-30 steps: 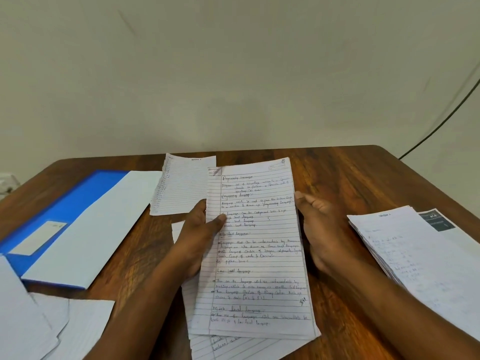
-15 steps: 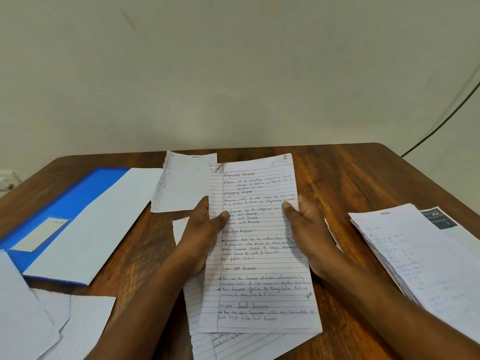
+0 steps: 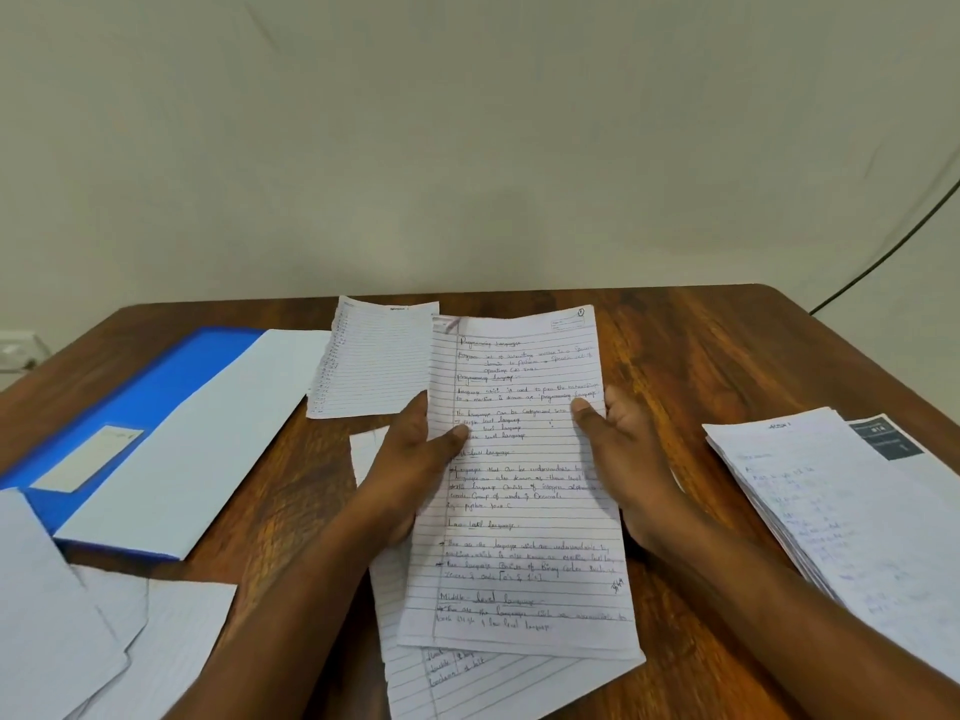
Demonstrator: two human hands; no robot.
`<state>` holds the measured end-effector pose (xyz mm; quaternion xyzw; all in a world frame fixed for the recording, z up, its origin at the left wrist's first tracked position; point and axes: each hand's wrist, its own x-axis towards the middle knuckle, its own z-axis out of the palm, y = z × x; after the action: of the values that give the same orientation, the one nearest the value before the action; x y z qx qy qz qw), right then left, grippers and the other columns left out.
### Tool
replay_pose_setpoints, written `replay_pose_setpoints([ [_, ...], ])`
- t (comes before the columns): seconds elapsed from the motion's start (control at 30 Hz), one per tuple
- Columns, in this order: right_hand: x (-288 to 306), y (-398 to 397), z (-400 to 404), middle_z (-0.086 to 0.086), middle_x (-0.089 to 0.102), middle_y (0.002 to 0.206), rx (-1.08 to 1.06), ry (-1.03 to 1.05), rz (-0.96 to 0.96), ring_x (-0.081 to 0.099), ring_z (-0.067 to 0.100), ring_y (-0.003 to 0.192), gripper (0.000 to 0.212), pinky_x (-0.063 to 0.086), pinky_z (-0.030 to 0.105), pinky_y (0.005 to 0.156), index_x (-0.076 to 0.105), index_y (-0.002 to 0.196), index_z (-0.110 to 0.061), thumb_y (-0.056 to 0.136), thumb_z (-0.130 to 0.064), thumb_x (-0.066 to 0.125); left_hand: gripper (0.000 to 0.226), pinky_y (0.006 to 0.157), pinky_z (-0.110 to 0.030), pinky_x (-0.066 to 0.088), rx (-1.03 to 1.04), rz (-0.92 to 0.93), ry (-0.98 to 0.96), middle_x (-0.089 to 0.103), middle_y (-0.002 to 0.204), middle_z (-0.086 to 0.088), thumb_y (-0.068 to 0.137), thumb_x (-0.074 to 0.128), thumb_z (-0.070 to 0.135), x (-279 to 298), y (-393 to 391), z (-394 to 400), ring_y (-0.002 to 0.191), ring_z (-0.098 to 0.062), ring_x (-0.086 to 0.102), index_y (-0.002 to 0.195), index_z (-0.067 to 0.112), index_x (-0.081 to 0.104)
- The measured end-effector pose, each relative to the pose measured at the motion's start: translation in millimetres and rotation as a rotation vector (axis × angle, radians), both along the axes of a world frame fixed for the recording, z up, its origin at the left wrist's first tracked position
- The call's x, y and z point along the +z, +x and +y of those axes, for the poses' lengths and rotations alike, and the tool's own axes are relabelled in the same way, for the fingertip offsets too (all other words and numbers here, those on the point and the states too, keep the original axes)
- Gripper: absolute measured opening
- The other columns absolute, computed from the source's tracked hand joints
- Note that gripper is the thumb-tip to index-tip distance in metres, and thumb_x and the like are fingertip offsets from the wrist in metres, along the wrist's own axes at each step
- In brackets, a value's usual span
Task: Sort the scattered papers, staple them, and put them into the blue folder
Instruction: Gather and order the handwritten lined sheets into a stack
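Observation:
A bundle of lined handwritten sheets (image 3: 524, 491) is held up above the middle of the wooden table (image 3: 701, 356). My left hand (image 3: 410, 475) grips its left edge with the thumb on the front. My right hand (image 3: 623, 459) grips the right edge the same way. Another lined sheet (image 3: 467, 683) lies flat underneath. The blue folder (image 3: 130, 402) lies at the left, with a white sheet (image 3: 208, 439) across it. A further lined sheet (image 3: 374, 361) lies behind the bundle. No stapler is in view.
A thick stack of printed papers (image 3: 841, 517) lies at the right edge of the table. Loose white sheets (image 3: 78, 641) overlap at the near left corner. A black cable (image 3: 893, 246) runs down the wall at the right.
My right hand has moved from the side of the bundle onto its right edge, and its thumb now lies on the front. The bundle has stayed in about the same place.

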<state>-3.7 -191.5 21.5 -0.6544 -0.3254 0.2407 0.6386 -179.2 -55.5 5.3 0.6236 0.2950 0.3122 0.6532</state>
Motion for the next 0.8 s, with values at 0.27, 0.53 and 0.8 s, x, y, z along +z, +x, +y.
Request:
replay_pose_setpoints([
  [0.27, 5, -4, -5, 0.001, 0.077, 0.094, 0.162, -0.032, -0.309, 0.073, 0.015, 0.08, 0.024, 0.056, 0.038, 0.066, 0.072, 0.106, -0.02, 0.108, -0.033, 0.052, 0.034, 0.097, -0.045, 0.06, 0.253, -0.053, -0.043, 0.073, 0.131, -0.004, 0.104, 0.062, 0.008, 18, -37, 46, 0.113, -0.024, 0.074, 0.135, 0.022, 0.064],
  [0.53, -3, -23, -10, -0.013, 0.053, 0.151, 0.58, -0.43, -1.204, 0.044, 0.005, 0.142, 0.063, 0.038, 0.045, 0.118, 0.05, 0.146, -0.034, 0.099, -0.072, 0.033, 0.043, 0.11, -0.058, 0.05, 0.314, -0.107, -0.045, 0.071, 0.135, -0.013, 0.099, 0.064, 0.014, 14, -88, 82, 0.123, -0.035, 0.068, 0.142, 0.012, 0.061],
  [0.8, 3, -10, -8, -0.009, 0.075, 0.097, 0.356, -0.566, -1.371, 0.064, 0.007, 0.073, 0.077, 0.051, 0.038, 0.095, 0.068, 0.112, -0.027, 0.092, -0.082, 0.017, 0.035, 0.108, -0.054, 0.052, 0.358, 0.079, -0.002, 0.073, 0.131, -0.01, 0.105, 0.056, 0.003, 8, -91, 96, 0.121, -0.035, 0.069, 0.139, 0.01, 0.061],
])
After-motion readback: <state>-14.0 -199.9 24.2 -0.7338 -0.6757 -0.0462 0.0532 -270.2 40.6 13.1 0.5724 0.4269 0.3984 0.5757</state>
